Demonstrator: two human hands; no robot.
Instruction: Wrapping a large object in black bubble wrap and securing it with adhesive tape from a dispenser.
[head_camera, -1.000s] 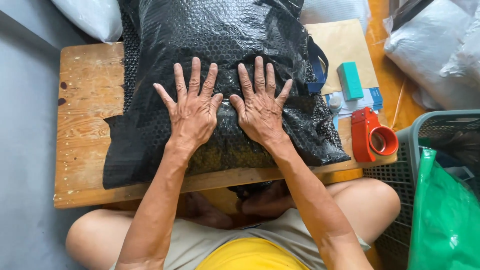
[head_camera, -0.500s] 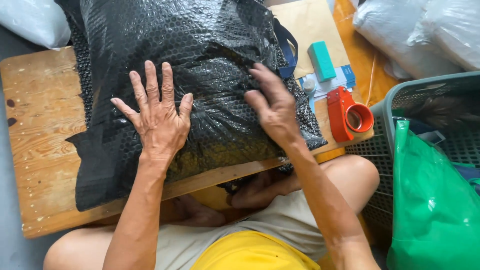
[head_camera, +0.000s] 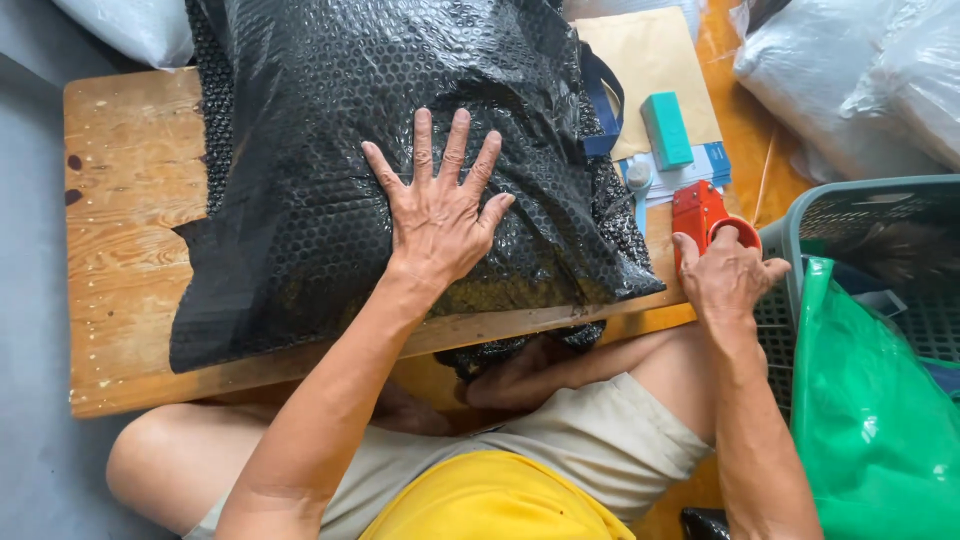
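Pressed flat with fingers spread wide, left hand (head_camera: 440, 215) on the black bubble-wrap parcel (head_camera: 330, 170), pinning it to the wooden worktop (head_camera: 120, 250) beneath. Curled around the red tape dispenser (head_camera: 700, 215), right hand (head_camera: 725, 275), just beside a grey basket (head_camera: 800, 225).

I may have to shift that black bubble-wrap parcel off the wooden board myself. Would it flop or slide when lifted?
The black bubble-wrap parcel probably sags: its loose edges drape over the wooden board. The film looks glossy, so it may slip in the grip. The left hand pressed flat on it suggests a soft, yielding bulk.
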